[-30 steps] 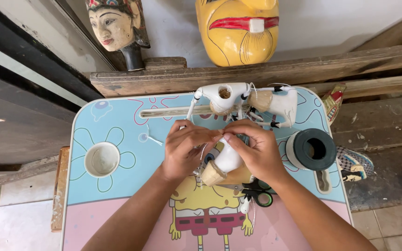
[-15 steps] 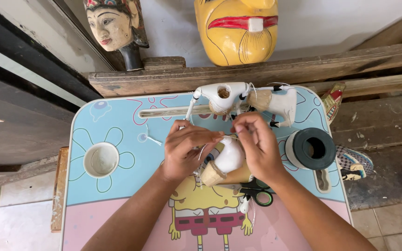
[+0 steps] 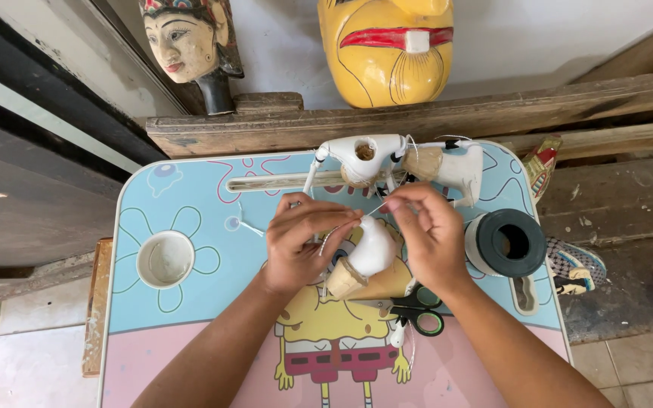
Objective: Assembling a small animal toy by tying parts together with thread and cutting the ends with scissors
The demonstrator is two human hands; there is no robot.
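Both hands, left hand (image 3: 300, 245) and right hand (image 3: 428, 234), pinched on barely visible thread (image 3: 372, 213).

Both hands meet over a white-and-tan wooden puppet piece (image 3: 368, 257) on the cartoon-printed surface (image 3: 190, 219). The left hand (image 3: 300, 245) and right hand (image 3: 428, 234) pinch what looks like thin string (image 3: 376, 211) between fingertips. Black-handled scissors (image 3: 417, 310) lie just beside the right wrist.

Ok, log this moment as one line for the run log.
left hand: pinching thin thread | right hand: pinching thread's other end | white puppet piece: between hands on table | scissors: flat near right wrist
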